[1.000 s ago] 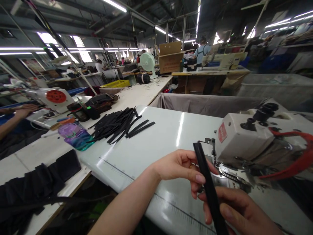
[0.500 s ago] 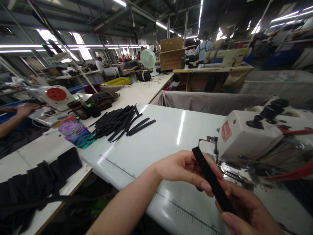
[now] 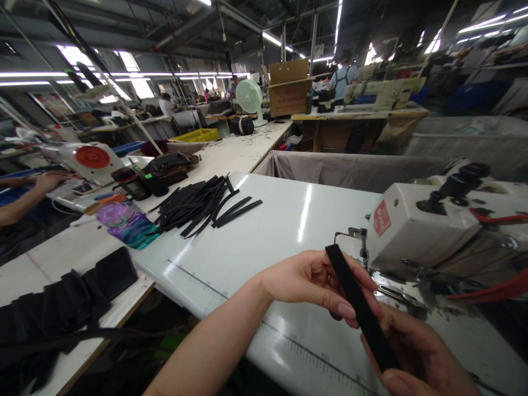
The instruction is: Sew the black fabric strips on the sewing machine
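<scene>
A black fabric strip slants between my hands above the front of the white sewing table. My left hand is closed on its upper part, thumb in front and fingers behind. Lower down, my right hand pinches the same strip between thumb and fingers; part of this hand is cut off by the bottom edge. A small dark end pokes out below my left thumb. Just beyond my hands stands a white sewing machine, its metal plate close to my fingers. Farther left lies a pile of similar black strips.
Left of the pile is a purple and teal pouch. Dark fabric pieces cover part of the lower side table. A co-worker's hand works by another sewing machine. Behind are a fan and a cardboard box.
My right thumb has shifted slightly down along the strip. Both hands keep hold of it in nearly the same place, and the view has tilted very slightly.
</scene>
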`<action>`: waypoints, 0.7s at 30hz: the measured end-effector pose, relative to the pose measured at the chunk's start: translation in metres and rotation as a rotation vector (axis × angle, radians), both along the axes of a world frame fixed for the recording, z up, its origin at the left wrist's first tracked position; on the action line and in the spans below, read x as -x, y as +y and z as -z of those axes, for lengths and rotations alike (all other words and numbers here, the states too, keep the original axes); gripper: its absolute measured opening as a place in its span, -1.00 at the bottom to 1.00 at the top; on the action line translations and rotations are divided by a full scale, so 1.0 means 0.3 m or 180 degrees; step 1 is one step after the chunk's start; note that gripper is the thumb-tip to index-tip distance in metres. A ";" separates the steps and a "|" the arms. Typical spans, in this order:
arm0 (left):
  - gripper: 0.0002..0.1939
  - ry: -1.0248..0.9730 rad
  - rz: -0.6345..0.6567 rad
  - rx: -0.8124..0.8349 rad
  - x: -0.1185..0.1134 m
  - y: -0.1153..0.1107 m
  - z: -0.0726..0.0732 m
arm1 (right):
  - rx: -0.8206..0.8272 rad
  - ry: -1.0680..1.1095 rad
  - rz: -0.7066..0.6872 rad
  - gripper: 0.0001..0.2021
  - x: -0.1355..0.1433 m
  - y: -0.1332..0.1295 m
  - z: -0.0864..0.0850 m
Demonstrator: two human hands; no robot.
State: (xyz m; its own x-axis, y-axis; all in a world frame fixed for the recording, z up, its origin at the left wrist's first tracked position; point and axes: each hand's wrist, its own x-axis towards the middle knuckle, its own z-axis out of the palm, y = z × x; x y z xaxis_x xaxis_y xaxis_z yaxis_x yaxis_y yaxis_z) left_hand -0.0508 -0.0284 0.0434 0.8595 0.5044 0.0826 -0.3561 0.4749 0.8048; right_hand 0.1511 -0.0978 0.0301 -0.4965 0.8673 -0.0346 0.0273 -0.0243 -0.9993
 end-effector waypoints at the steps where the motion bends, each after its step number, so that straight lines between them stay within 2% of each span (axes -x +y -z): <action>1: -0.53 0.0015 -0.0004 0.0019 0.000 0.000 -0.001 | -0.0003 -0.0037 -0.0016 -0.56 -0.002 0.002 0.000; 8: -0.50 0.0132 -0.0050 0.0047 -0.001 -0.002 -0.003 | 0.0029 -0.0020 -0.0168 -0.59 -0.012 0.002 0.011; 14: -0.53 0.0287 -0.0161 -0.0233 0.004 -0.003 -0.011 | 0.0300 0.0034 0.0248 -0.54 -0.012 -0.008 0.036; 18: -0.60 0.0336 -0.0491 -0.0426 -0.004 -0.004 -0.015 | 0.0276 -0.0028 0.0060 -0.62 0.003 0.000 0.031; 21: -0.63 0.0580 -0.1020 -0.0588 0.005 0.008 -0.012 | 0.0321 -0.0239 -0.0068 -0.59 0.023 0.012 0.023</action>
